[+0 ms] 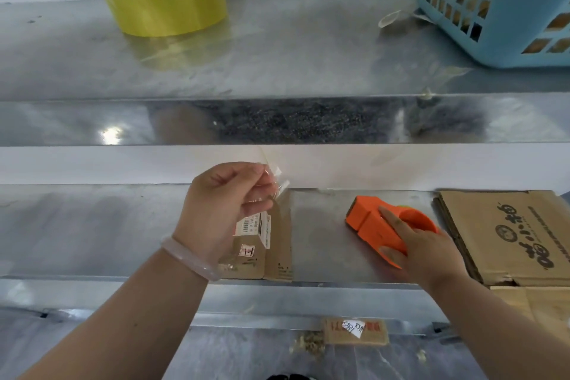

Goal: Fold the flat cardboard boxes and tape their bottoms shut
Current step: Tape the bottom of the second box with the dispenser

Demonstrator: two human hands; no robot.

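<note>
A small cardboard box (277,244) with white labels stands on the lower metal shelf (92,225). My left hand (222,207) hovers over it and pinches a strip of clear tape (274,185) between curled fingers. Right of it, my right hand (422,250) grips an orange tape dispenser (370,219) that rests on the shelf. A stack of flat cardboard boxes (505,231) with dark printing lies at the right end of the same shelf.
A yellow tape roll (163,1) sits on the upper metal shelf (277,55), with a blue plastic basket (499,3) at its right end. A small labelled cardboard piece (354,332) lies on the plastic-covered floor below.
</note>
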